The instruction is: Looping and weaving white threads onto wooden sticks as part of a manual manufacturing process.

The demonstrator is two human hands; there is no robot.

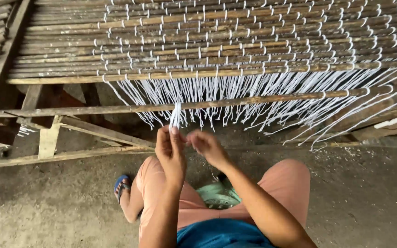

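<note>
Head view, white cord (176,115) vertical, left hand (171,154) pinching

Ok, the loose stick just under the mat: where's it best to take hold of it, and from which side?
Grip the stick on its bare left stretch, coming from below on the person's side. There no strings hang over it; further right they cross it. The left hand pinches a cord at its middle, with the right hand beside it, so stay left of both.

White strings (176,115) — brown bamboo mat (207,36) — peach shorts (286,183).
</note>
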